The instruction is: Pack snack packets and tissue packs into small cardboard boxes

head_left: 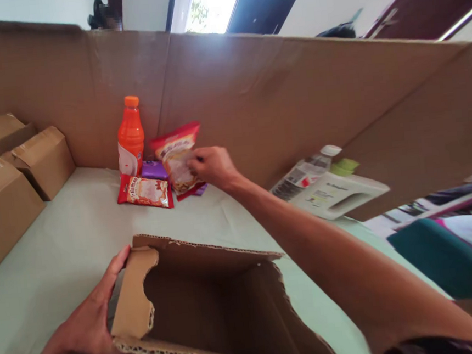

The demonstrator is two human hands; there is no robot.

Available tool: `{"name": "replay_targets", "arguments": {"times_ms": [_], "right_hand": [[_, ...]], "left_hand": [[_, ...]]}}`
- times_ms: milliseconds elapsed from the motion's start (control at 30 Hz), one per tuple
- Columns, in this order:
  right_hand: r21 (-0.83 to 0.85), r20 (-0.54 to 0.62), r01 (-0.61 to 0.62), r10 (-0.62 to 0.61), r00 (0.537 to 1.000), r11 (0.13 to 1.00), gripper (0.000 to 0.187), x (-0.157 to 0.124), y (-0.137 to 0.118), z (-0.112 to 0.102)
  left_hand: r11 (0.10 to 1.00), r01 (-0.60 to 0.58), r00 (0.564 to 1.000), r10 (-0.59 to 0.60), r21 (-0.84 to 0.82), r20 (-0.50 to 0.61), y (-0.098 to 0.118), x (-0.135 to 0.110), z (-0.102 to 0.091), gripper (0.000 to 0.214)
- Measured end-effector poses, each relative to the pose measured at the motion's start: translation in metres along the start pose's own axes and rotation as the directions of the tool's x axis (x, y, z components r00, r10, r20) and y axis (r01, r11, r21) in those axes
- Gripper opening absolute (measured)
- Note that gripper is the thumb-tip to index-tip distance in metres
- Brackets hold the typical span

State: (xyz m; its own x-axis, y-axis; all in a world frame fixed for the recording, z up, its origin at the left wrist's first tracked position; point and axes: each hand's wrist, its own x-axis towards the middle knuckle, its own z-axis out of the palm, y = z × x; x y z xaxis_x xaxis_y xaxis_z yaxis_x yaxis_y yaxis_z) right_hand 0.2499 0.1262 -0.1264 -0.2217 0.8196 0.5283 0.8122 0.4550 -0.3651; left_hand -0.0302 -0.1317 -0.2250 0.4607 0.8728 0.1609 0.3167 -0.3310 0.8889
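Note:
Pinched in my right hand (215,166) is a red and yellow snack bag (176,154), raised and tilted in front of the cardboard wall. My left hand (87,317) grips the left side of an open cardboard box (133,296), with its fingers partly hidden below and behind it. The box has ragged cut edges, and nothing shows inside. A smaller red snack packet (145,191) lies flat left of the raised bag. Behind it stands an orange drink bottle (130,136), with a purple packet (154,170) beside it, partly covered.
Several closed cardboard boxes (2,203) sit at the left. A clear bottle (302,174) and a white jug with a green cap (324,194) stand at the right, behind my right arm. A tall cardboard wall (273,85) borders the pale green tabletop (95,222).

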Motion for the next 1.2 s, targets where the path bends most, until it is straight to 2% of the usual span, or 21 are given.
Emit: {"name": "replay_targets", "arguments": {"times_ms": [67, 167, 200, 267, 333, 367, 433, 500, 633, 733, 833, 900, 933, 1033, 1067, 1133, 1200], "right_hand": [[0.116, -0.137, -0.003, 0.019, 0.99, 0.993, 0.022, -0.028, -0.013, -0.041], [0.432, -0.36, 0.088, 0.082, 0.929, 0.898, 0.015, -0.089, -0.045, -0.102], [0.441, -0.376, 0.093, 0.09, 0.922, 0.893, 0.013, -0.112, -0.056, -0.119], [0.326, -0.405, 0.093, 0.05, 0.913, 0.941, 0.014, -0.154, -0.072, -0.143], [0.108, -0.352, 0.191, -0.142, 0.925, 0.976, 0.015, -0.184, -0.079, -0.154], [0.007, -0.271, 0.284, -0.272, 0.923, 0.959, 0.014, -0.193, -0.08, -0.157], [-0.118, -0.037, 0.478, -0.485, 0.874, 0.87, 0.018, -0.202, -0.081, -0.16], [-0.172, 0.18, 0.583, -0.556, 0.811, 0.794, 0.024, -0.201, -0.084, -0.161], [-0.236, 0.489, 0.614, -0.455, 0.745, 0.753, 0.021, -0.191, -0.097, -0.161], [-0.234, 0.648, 0.6, -0.338, 0.683, 0.765, 0.023, -0.178, -0.111, -0.157], [-0.241, 0.806, 0.567, -0.163, 0.569, 0.787, 0.021, -0.159, -0.124, -0.155], [-0.279, 0.857, 0.544, -0.05, 0.513, 0.791, 0.019, -0.149, -0.127, -0.158], [-0.295, 0.856, 0.532, -0.029, 0.517, 0.794, 0.019, -0.146, -0.127, -0.16], [-0.313, 0.822, 0.494, -0.03, 0.569, 0.811, 0.02, -0.144, -0.123, -0.163], [-0.311, 0.824, 0.49, -0.026, 0.566, 0.814, 0.022, -0.145, -0.122, -0.161], [-0.3, 0.856, 0.504, -0.005, 0.518, 0.81, 0.021, -0.146, -0.124, -0.152], [-0.26, 0.898, 0.542, -0.006, 0.439, 0.799, 0.022, -0.147, -0.129, -0.138]], "left_hand": [[1.0, -0.017, 1.0, 0.017, 0.011, -0.013, 0.001, 0.002, 0.001, 0.126], [1.0, -0.023, 0.998, 0.023, 0.009, -0.055, 0.0, 0.004, 0.003, 0.122], [0.999, -0.034, 0.997, 0.034, -0.002, -0.065, 0.0, 0.005, 0.004, 0.122], [0.998, -0.064, 0.995, 0.062, -0.018, -0.078, -0.002, 0.006, 0.005, 0.123], [0.996, -0.089, 0.993, 0.086, -0.03, -0.079, -0.004, 0.007, 0.006, 0.124], [0.995, -0.095, 0.993, 0.092, -0.032, -0.079, -0.005, 0.008, 0.006, 0.125], [0.995, -0.094, 0.993, 0.092, -0.029, -0.079, -0.006, 0.009, 0.006, 0.126], [0.996, -0.084, 0.993, 0.081, -0.03, -0.083, -0.006, 0.01, 0.007, 0.126], [0.994, -0.071, 0.994, 0.064, -0.079, -0.088, -0.007, 0.011, 0.009, 0.132], [0.994, -0.063, 0.994, 0.054, -0.094, -0.091, -0.007, 0.011, 0.01, 0.134], [0.99, -0.056, 0.995, 0.046, -0.126, -0.085, -0.006, 0.01, 0.011, 0.133], [0.988, -0.06, 0.995, 0.047, -0.139, -0.093, -0.006, 0.009, 0.011, 0.132], [0.989, -0.066, 0.993, 0.052, -0.135, -0.102, -0.006, 0.008, 0.012, 0.131], [0.991, -0.082, 0.991, 0.07, -0.105, -0.111, -0.005, 0.008, 0.013, 0.127], [0.991, -0.083, 0.991, 0.072, -0.101, -0.109, -0.004, 0.007, 0.014, 0.126], [0.992, -0.08, 0.992, 0.069, -0.096, -0.107, -0.002, 0.007, 0.015, 0.126], [0.994, -0.075, 0.992, 0.065, -0.084, -0.111, -0.001, 0.008, 0.017, 0.126]]}}
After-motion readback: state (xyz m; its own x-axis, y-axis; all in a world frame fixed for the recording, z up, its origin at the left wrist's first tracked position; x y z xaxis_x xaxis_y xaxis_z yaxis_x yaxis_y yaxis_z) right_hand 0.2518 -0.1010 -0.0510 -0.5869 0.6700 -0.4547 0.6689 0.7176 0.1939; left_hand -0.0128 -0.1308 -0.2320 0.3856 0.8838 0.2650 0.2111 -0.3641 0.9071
